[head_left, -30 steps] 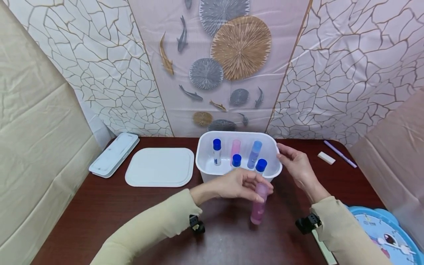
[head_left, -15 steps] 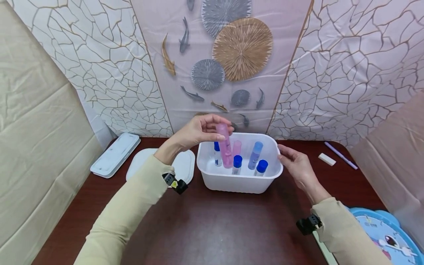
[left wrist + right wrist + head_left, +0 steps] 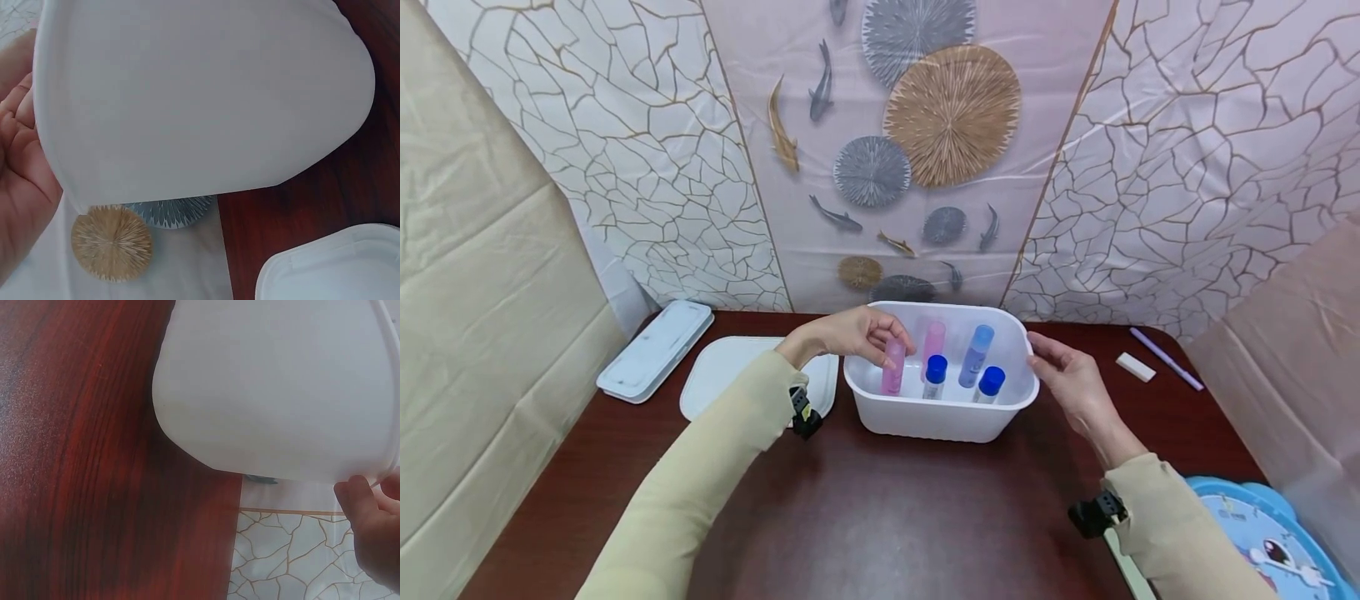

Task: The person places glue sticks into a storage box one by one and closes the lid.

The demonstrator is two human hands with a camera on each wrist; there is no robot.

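My left hand (image 3: pixel 859 332) reaches over the left rim of a white plastic bin (image 3: pixel 925 421) and pinches the top of a pink glue stick (image 3: pixel 892 375), which stands upright inside. In the left wrist view the bin's wall (image 3: pixel 206 94) covers most of the picture and hides the glue stick. Beside it in the bin stand another pink glue stick (image 3: pixel 933 342), a light blue one (image 3: pixel 976 358) and two with dark blue caps (image 3: pixel 935 369) (image 3: pixel 991 382). My right hand (image 3: pixel 1071 379) grips the bin's right rim between thumb and fingers, also visible in the right wrist view.
A white lid (image 3: pixel 722 367) lies left of the bin, with a white flat case (image 3: pixel 655 350) farther left. At the right are a white eraser (image 3: pixel 1136 367), a purple pen (image 3: pixel 1165 358) and a blue cartoon clock-like board (image 3: pixel 1255 525). A patterned cloth (image 3: pixel 940 250) hangs behind.
My left hand has carried the pink glue stick from in front of the bin, up over its rim and down into the left side. My right hand has stayed on the rim.
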